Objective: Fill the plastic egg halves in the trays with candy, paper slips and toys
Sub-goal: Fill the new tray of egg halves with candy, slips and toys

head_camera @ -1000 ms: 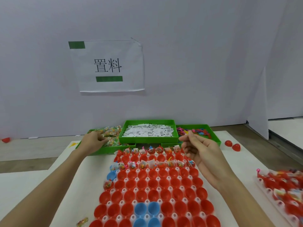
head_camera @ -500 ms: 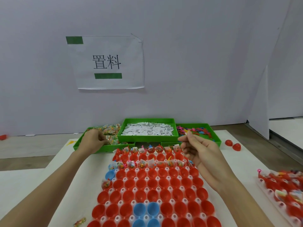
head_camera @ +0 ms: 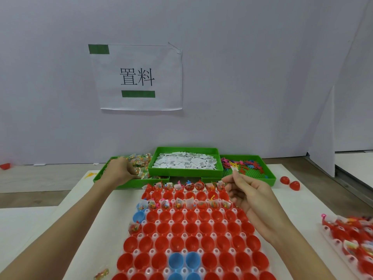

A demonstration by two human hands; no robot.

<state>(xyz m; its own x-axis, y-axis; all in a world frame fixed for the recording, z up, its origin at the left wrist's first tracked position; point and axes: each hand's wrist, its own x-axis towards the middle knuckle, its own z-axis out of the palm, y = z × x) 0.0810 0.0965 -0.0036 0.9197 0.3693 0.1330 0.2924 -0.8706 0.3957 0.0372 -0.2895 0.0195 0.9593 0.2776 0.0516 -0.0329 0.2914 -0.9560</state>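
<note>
A clear tray (head_camera: 139, 235) of red and a few blue egg halves (head_camera: 181, 233) lies in front of me; the two far rows and a few left cups hold candy, slips and toys. My left hand (head_camera: 119, 171) reaches into the left green bin of wrapped candy (head_camera: 141, 160), fingers curled among the packets. My right hand (head_camera: 247, 196) hovers over the tray's far right corner, pinching a white paper slip with a small yellow toy (head_camera: 234, 168). The middle green bin holds paper slips (head_camera: 183, 161), the right green bin holds small toys (head_camera: 244, 164).
A second tray of filled red eggs (head_camera: 351, 237) lies at the right edge. Two loose red halves (head_camera: 289, 182) sit right of the bins. One candy packet (head_camera: 102, 274) lies on the white table near my left forearm. A paper sign (head_camera: 139, 77) hangs on the wall.
My left hand has stayed in the candy bin, curling into the packets. My right hand has held its place above the tray's far right corner with the slip.
</note>
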